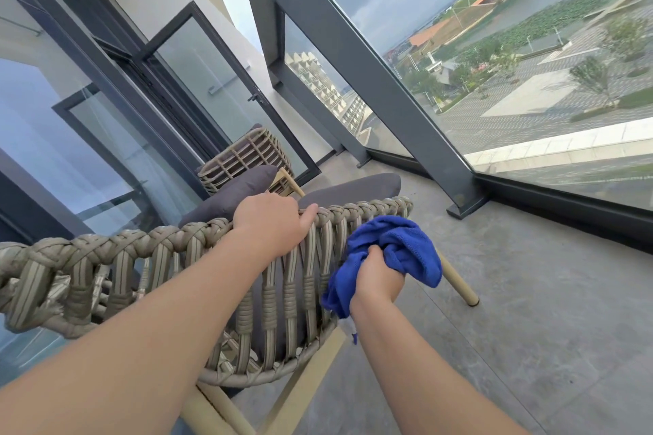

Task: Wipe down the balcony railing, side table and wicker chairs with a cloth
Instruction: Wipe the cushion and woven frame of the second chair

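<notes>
The job looks to be at the wicker chair [268, 279] now: the left hand [270, 222] curls over the braided top edge of its back to hold it, and the right hand [376, 277] squeezes the bunched blue cloth [399, 247] against the back's right edge. Next the cloth likely needs rubbing along the strands. The chair's seat is mostly hidden, the second chair [247, 155] is half hidden behind it, and I cannot see a side table.

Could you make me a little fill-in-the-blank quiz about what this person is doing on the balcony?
1. The right hand grips a bunched cloth coloured ____.
2. The left hand rests on the braided top rim of the wicker ____.
3. The cushions on it are dark ____.
4. The railing panels are made of ____.

Missing words: blue; chair; grey; glass
</notes>
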Demonstrator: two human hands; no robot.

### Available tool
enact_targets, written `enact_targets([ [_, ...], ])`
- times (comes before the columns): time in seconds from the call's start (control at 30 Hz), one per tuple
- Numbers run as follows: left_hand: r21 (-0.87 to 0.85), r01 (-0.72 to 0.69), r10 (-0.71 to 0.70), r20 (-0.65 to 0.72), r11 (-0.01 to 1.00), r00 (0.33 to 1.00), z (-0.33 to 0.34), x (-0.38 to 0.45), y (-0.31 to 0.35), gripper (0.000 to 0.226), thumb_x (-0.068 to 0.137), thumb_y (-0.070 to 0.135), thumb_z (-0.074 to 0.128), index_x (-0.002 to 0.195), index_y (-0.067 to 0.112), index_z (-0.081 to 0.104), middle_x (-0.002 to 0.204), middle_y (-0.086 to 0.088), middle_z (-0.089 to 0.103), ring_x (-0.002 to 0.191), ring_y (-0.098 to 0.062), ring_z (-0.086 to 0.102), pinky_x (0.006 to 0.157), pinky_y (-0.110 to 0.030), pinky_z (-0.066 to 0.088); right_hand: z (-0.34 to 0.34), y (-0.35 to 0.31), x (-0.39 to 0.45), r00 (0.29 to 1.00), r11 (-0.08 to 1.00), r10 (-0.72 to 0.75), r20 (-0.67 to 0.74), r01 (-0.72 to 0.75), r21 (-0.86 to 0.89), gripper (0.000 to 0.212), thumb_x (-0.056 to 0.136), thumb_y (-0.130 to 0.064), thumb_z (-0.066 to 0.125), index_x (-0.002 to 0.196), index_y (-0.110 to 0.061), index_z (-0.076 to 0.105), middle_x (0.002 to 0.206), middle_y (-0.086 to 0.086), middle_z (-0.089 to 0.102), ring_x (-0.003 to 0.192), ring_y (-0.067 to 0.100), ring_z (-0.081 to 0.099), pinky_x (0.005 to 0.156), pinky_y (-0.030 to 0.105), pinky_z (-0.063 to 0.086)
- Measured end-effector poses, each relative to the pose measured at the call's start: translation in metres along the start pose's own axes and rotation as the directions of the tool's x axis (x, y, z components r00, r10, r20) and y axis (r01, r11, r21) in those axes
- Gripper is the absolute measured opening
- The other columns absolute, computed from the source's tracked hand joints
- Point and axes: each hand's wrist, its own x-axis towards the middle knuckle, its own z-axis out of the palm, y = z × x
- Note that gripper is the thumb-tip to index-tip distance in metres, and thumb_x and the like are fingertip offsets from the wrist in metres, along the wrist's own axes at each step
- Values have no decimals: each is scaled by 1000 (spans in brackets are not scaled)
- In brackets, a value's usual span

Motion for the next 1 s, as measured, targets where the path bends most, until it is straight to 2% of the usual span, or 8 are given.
enact_targets([
  [0.1,32,28,-31,85,999,996,-7,6,4,75,102,69,15,109,17,69,102,-6,69,94,-26,64,71,-35,45,-13,1,22,996,994,72,45,-68,-84,29,97,-29,66,122,-15,61,108,3,69,90,25,61,86,38,43],
  [0.2,117,24,-45,175,993,984,-14,21,12,84,98,76,10,101,16,68,96,-3,65,87,-24,58,69,-34,39,-15,0,41,987,989,96,126,-81,-120,43,96,-59,57,119,-24,62,106,-1,68,96,24,63,96,42,46],
  [0.27,177,0,-42,232,984,972,-17,35,19,86,97,78,10,110,17,68,105,-5,66,94,-26,60,70,-35,38,-14,0,54,980,984,141,141,-123,-130,61,90,-75,46,125,-27,62,116,2,69,107,30,64,106,51,46],
  [0.43,-13,-78,79,216,997,973,-9,68,50,69,100,70,24,120,17,61,123,-5,64,110,-29,61,80,-38,43,-26,-10,84,963,971,232,136,-222,-88,38,103,-49,45,114,-18,65,107,7,70,97,31,64,92,46,48],
  [0.57,30,-167,156,230,985,961,6,79,67,63,101,68,26,102,16,61,115,-8,67,97,-28,59,77,-37,45,-38,-7,113,1000,995,17,-24,-19,-98,26,101,-24,56,125,-18,49,118,7,60,101,30,60,90,45,48],
  [0.67,0,-133,130,208,991,970,14,81,70,62,101,69,25,91,16,56,95,-6,62,87,-26,57,76,-36,49,-46,-12,134,999,988,-43,-22,39,-151,22,100,-32,59,116,-18,55,110,8,65,97,30,63,93,47,52],
  [0.8,58,-140,131,142,988,981,21,77,74,65,101,67,21,91,16,60,90,-5,62,87,-27,63,70,-34,47,-51,-15,161,999,986,47,16,-44,-161,60,89,-49,67,140,-26,45,121,7,64,108,38,64,102,59,51],
  [1.0,79,-145,136,112,986,984,23,78,76,59,104,62,24,94,16,59,87,-8,55,83,-28,55,69,-34,43,-34,-13,191,970,989,143,199,-150,19,50,92,-37,72,138,-23,56,126,12,71,110,34,71,99,54,55],
])
